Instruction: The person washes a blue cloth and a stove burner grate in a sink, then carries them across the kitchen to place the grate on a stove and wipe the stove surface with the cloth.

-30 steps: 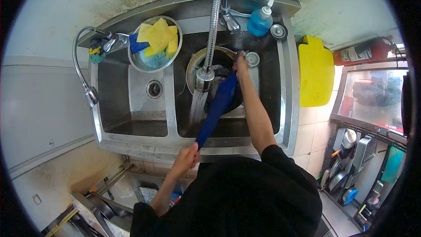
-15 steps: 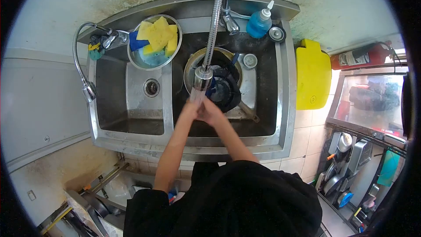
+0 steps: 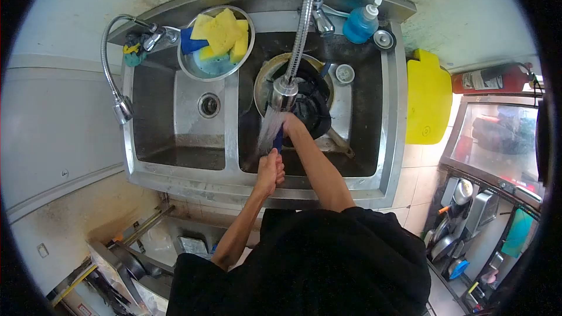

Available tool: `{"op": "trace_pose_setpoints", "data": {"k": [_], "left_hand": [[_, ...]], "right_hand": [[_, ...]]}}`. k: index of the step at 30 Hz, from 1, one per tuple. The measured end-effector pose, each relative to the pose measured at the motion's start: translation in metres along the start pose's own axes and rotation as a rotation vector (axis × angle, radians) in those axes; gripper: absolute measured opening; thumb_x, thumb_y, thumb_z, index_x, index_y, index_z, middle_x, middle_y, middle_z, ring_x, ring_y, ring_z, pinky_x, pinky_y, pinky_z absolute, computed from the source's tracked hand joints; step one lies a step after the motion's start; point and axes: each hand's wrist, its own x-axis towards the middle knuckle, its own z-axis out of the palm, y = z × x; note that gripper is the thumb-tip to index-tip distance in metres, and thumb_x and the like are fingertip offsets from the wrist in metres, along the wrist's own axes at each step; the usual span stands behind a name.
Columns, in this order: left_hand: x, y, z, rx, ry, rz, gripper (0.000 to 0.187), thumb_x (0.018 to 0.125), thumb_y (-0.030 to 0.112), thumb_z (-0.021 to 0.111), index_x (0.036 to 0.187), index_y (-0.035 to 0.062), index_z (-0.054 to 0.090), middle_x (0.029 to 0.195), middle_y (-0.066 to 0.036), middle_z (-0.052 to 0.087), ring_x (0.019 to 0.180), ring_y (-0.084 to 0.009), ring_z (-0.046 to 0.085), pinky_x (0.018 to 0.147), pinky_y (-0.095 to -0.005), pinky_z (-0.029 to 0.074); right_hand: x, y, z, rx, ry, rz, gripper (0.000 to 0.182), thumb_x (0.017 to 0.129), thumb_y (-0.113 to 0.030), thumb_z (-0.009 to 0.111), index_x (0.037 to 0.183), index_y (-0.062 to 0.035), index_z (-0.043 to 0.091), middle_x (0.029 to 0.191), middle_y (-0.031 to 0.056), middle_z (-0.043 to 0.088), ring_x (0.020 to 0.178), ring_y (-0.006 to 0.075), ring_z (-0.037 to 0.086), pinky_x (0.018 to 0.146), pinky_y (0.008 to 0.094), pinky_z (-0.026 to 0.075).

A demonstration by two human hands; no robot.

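My left hand [image 3: 270,171] is closed in a fist around the lower end of a narrow dark blue item [image 3: 278,139], whose kind I cannot make out. At its upper end, my right hand [image 3: 290,125] is closed on it, fingers partly hidden by the spray. Water streams from the faucet head [image 3: 285,94] over the item and my right hand. Beneath, in the right basin, black pans [image 3: 313,105] sit inside a large round pan [image 3: 261,85]. A handle [image 3: 341,142] sticks out toward the lower right.
A metal bowl [image 3: 250,47] with yellow sponges [image 3: 225,34] and a blue cloth [image 3: 191,43] straddles the divider. A blue soap bottle [image 3: 359,26] stands on the back ledge. Left are a second faucet [image 3: 122,109] and basin with a drain [image 3: 209,105]. A yellow board [image 3: 427,102] lies right.
My hands were together under the water; now the left has pulled down toward me with the blue item showing between them. The whole view has shifted slightly.
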Motion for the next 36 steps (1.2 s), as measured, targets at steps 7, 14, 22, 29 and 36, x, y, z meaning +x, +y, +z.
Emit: {"op": "trace_pose_setpoints", "data": {"k": [7, 14, 22, 29, 36], "left_hand": [[-0.022, -0.011, -0.009, 0.166, -0.035, 0.044, 0.038, 0.086, 0.038, 0.039, 0.057, 0.0141, 0.034, 0.045, 0.006, 0.026, 0.033, -0.0044, 0.023, 0.032, -0.0203, 0.016], [0.01, 0.016, -0.051, 1.003, -0.176, -0.088, 0.05, 0.08, 0.048, 0.048, 0.087, -0.0006, 0.055, 0.067, -0.009, 0.053, 0.07, -0.0216, 0.054, 0.064, -0.0295, 0.041], [0.071, 0.01, -0.028, 0.992, 0.191, 1.062, 0.035, 0.079, 0.032, 0.056, 0.089, -0.0005, 0.05, 0.073, -0.011, 0.055, 0.07, -0.0237, 0.056, 0.061, -0.0328, 0.043], [0.045, 0.005, -0.009, 0.143, 0.116, 0.392, 0.03, 0.082, 0.035, 0.051, 0.076, 0.0055, 0.052, 0.051, 0.003, 0.04, 0.038, -0.0071, 0.037, 0.034, -0.023, 0.026], [0.025, 0.001, -0.02, 0.199, 0.156, 0.155, 0.034, 0.085, 0.031, 0.046, 0.06, 0.0092, 0.041, 0.046, 0.002, 0.036, 0.034, -0.0069, 0.033, 0.032, -0.0251, 0.023]], "right_hand": [[-0.005, -0.011, 0.025, 0.02, 0.392, 0.076, 0.007, 0.068, -0.008, 0.049, 0.061, -0.0073, 0.048, 0.052, 0.0042, 0.045, 0.045, 0.0203, 0.045, 0.042, 0.0328, 0.037], [-0.033, 0.015, 0.03, -0.028, 0.161, -0.164, 0.017, 0.081, -0.017, 0.045, 0.07, -0.0049, 0.05, 0.066, 0.008, 0.054, 0.054, 0.0206, 0.051, 0.049, 0.0312, 0.042], [-0.063, 0.03, 0.059, 0.055, -0.288, -0.088, 0.018, 0.083, -0.017, 0.045, 0.092, -0.0022, 0.051, 0.104, 0.0192, 0.053, 0.082, 0.0277, 0.056, 0.074, 0.0405, 0.046], [-0.005, 0.042, 0.035, -0.195, 0.079, -0.17, 0.024, 0.081, -0.019, 0.047, 0.095, 0.0011, 0.049, 0.068, 0.0144, 0.053, 0.061, 0.0271, 0.055, 0.052, 0.039, 0.046], [0.0, 0.047, 0.035, -0.212, 0.006, -0.074, 0.02, 0.079, -0.014, 0.047, 0.087, 0.0043, 0.049, 0.063, 0.0149, 0.051, 0.056, 0.0272, 0.053, 0.051, 0.0381, 0.045]]}}
